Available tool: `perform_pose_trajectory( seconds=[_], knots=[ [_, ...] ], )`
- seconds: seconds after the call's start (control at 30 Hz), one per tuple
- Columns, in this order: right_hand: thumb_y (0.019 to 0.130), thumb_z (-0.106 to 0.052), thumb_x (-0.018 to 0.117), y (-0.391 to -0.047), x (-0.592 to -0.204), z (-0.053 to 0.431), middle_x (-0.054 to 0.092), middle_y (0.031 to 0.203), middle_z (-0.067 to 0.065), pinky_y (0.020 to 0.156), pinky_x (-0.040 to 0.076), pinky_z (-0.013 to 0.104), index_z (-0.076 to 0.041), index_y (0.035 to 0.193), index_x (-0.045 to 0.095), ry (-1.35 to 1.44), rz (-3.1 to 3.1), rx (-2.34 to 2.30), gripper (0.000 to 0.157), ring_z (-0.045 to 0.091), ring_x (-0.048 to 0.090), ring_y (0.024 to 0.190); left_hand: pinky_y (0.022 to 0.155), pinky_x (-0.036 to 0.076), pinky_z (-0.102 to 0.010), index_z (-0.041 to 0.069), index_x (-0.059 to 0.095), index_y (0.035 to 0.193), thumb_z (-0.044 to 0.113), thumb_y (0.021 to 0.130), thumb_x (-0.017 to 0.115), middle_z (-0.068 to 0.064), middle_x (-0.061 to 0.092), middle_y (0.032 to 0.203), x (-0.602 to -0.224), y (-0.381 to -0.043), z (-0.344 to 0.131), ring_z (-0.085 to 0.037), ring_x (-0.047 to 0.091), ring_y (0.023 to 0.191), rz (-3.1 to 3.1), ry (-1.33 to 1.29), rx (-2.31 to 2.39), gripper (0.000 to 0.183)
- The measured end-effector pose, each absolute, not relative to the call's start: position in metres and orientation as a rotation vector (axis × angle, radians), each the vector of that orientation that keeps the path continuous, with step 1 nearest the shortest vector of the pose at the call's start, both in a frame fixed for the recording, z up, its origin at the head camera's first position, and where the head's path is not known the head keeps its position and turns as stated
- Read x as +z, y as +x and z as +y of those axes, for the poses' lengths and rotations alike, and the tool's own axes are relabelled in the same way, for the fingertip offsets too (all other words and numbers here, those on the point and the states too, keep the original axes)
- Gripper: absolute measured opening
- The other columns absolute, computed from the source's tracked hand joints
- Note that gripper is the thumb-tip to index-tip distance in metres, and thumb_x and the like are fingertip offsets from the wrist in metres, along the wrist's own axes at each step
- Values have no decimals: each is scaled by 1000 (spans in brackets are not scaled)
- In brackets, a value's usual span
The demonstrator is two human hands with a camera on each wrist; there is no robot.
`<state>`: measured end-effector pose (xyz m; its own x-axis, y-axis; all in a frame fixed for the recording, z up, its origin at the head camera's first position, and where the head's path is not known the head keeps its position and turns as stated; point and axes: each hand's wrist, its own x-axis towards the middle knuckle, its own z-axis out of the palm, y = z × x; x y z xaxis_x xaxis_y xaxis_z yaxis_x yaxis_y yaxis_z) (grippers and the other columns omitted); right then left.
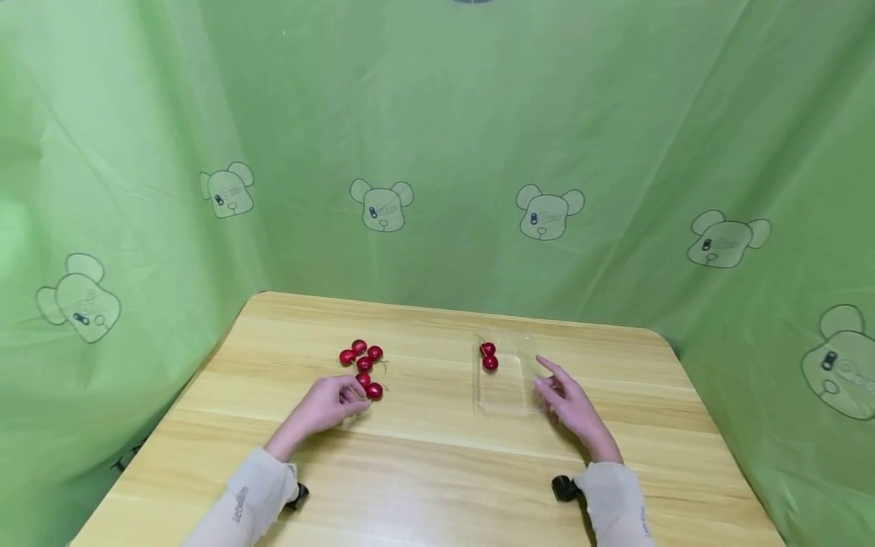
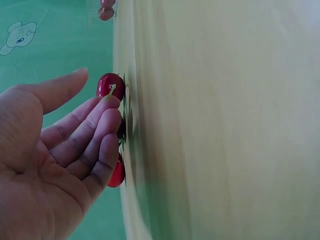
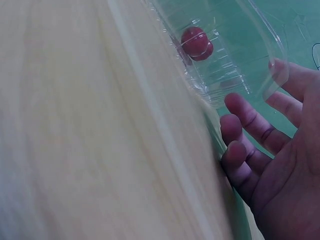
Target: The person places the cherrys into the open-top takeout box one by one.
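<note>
On the left part of the table my left hand (image 1: 333, 400) is at the near side of a group of red cherries (image 1: 364, 365). The left wrist view shows its thumb apart from the loosely bent fingers (image 2: 102, 127), with a stemmed cherry (image 2: 110, 86) just beyond the fingertips. Nothing is pinched between thumb and fingers. A clear plastic box (image 1: 507, 409) stands to the right with two cherries (image 1: 489, 357) at its left side. My right hand (image 1: 567, 401) is at the box's right side, fingers spread and relaxed. One fingertip is at the box rim (image 3: 280, 75); whether it touches cannot be told.
Both hands are over a light wooden table (image 1: 437, 479) with rounded far corners. A green curtain (image 1: 451, 114) printed with bear heads hangs behind and on both sides. Dark wrist cameras show at the left sleeve (image 1: 263, 482) and right sleeve (image 1: 611, 494).
</note>
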<state>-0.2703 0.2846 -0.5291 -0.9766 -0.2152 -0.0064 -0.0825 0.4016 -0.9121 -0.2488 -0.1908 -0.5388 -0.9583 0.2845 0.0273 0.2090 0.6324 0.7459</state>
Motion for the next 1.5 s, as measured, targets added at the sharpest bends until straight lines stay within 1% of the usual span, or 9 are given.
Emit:
perform_pose_trajectory(
  seconds=[0.13,0.3,0.47,0.67,0.77,1.0,1.2,1.3,1.5],
  knots=[
    [109,-21,55,-279,-543,290,59,115,32,52,52,33,-9,163,29,-255,2542,-1622,61,24,60,70,62,56,-24,10,72,100,18,90,80,3,71,82,-540,-249,-189,-11,64,71,2743,421,1266,15],
    [109,-21,54,-286,-556,294,59,114,32,51,52,33,-9,163,27,-264,2567,-1597,61,23,60,70,62,56,-24,7,72,100,15,88,82,1,70,83,-541,-247,-188,-11,63,71,2736,400,1271,17],
    [108,-20,56,-280,-545,291,59,115,33,52,53,33,-10,163,30,-245,2535,-1625,61,23,60,70,63,55,-22,7,72,97,11,86,83,2,70,81,-542,-246,-188,-10,63,72,2778,409,1233,16],
    [107,-18,58,-269,-526,284,59,114,34,53,54,34,-5,161,30,-279,2511,-1654,62,25,60,70,67,54,-21,9,74,93,7,87,80,3,68,79,-541,-246,-188,-7,61,71,2829,417,1186,9],
    [107,-18,58,-271,-528,285,59,114,34,52,53,34,-5,161,30,-274,2515,-1655,63,25,60,70,68,54,-21,10,75,91,7,88,79,4,69,79,-540,-246,-188,-7,61,73,2833,408,1172,7],
    [108,-20,56,-280,-545,289,60,115,32,51,52,33,-10,163,30,-240,2539,-1620,61,22,59,69,70,54,-22,12,77,90,6,89,78,5,71,80,-541,-246,-190,-7,62,74,2860,409,1124,6],
    [108,-18,56,-285,-554,293,60,114,33,50,52,33,-9,162,30,-252,2542,-1624,61,25,60,69,72,55,-22,9,76,92,10,89,79,5,71,81,-542,-246,-190,-6,62,75,2874,411,1101,4],
    [109,-19,55,-287,-558,295,61,114,31,50,51,33,-10,163,29,-253,2554,-1615,61,24,60,70,73,56,-24,7,75,93,13,90,78,6,71,82,-542,-245,-189,-6,62,76,2878,395,1098,7],
    [109,-21,55,-286,-558,294,61,114,29,50,51,32,-13,163,29,-250,2562,-1612,61,20,59,69,77,56,-29,9,75,94,13,93,75,7,70,83,-542,-246,-189,-7,61,77,2886,339,1077,4]
  ],
)
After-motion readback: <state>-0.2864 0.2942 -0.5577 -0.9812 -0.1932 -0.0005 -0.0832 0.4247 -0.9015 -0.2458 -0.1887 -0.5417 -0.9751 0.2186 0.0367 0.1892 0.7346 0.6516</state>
